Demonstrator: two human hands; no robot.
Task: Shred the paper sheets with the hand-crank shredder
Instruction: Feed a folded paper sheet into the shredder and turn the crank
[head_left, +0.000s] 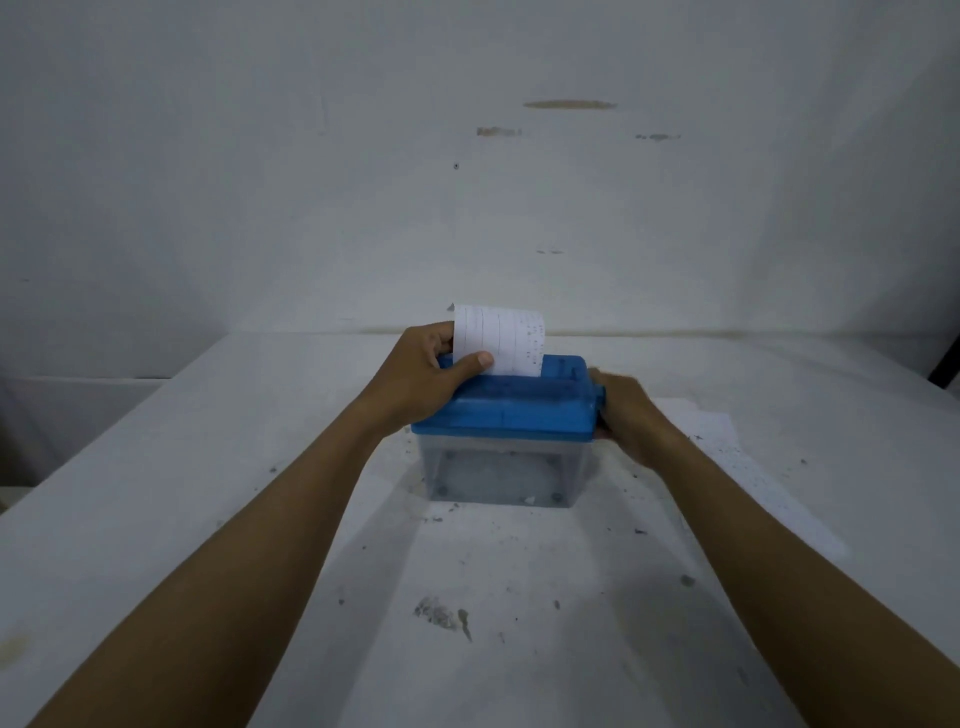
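The hand-crank shredder (506, 410) stood dead ahead of me at 12 o'clock on the white table (208, 493), its blue lid sitting on a clear plastic bin (498, 475). One printed paper sheet (501, 338) stood upright in the feed slot toward the lid's 11 o'clock corner, its lower edge already down in the slot and most of it above.

My left hand (421, 374) came in from the lid's 9 o'clock side. I pinched the sheet's near-left edge, thumb across its front face and fingers curled behind it, with the heel of the hand resting on the lid. My right hand (631, 415) was at the lid's 3 o'clock end, fingers curled around the crank (600, 394). Only a blue stub of it showed beside my knuckles, and that hand was smeared, so I read it as turning.

I judged this as the feeding step, early in this sheet. The bin looked nearly bare, though its cloudy wall hid much. The next move called for steady cranking while my left fingers guided the sheet straight and let it slide down, clear of the slot. A pale flat shape (719, 423) lay on the table out past 3 o'clock, possibly another sheet, among dark specks (441, 613).
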